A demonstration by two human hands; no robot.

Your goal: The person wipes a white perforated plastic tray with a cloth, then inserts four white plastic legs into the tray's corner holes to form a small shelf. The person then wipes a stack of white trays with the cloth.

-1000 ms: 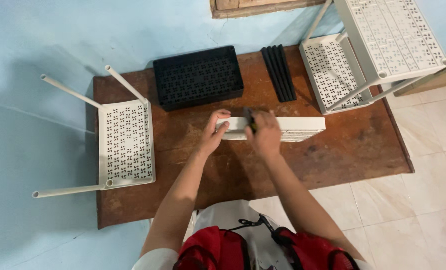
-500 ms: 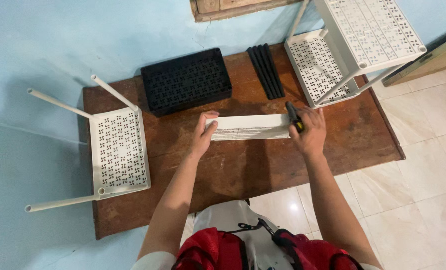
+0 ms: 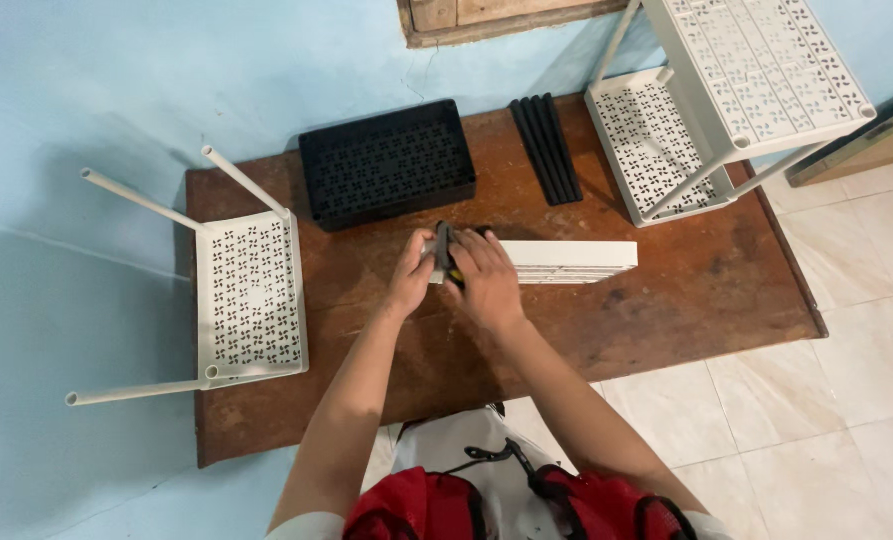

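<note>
Head view, looking straight down on a brown wooden table [image 3: 666, 310] set against a pale blue wall. Both hands meet at the left end of a long white tray [image 3: 566, 261] that stands on its edge across the middle of the frame. Left hand [image 3: 411, 275] is cupped round that end, fingers curled narrow against the plastic, steadying it. Right hand [image 3: 486, 280] lies just beside it, fingers closed around a small dark tool [image 3: 444, 247] with a trace of yellow at the handle; the working tip is hidden between the hands, so I cannot tell exactly what it meets. Judgement: the work in hand looks like cutting or trimming at the tray's end. To do it well, keep the left grip firm and the left fingers out of the tool's line, hold the tray square on the table so it does not tip, and press along the edge with short, controlled strokes and not sideways. Round about: a black perforated tray [image 3: 386, 162] in the upper centre, a bundle of black rods [image 3: 546, 150] to its right, a white shelf with legs [image 3: 249, 298] lying on its side at the left, and a part-built white rack [image 3: 706, 110] at the upper right.
</note>
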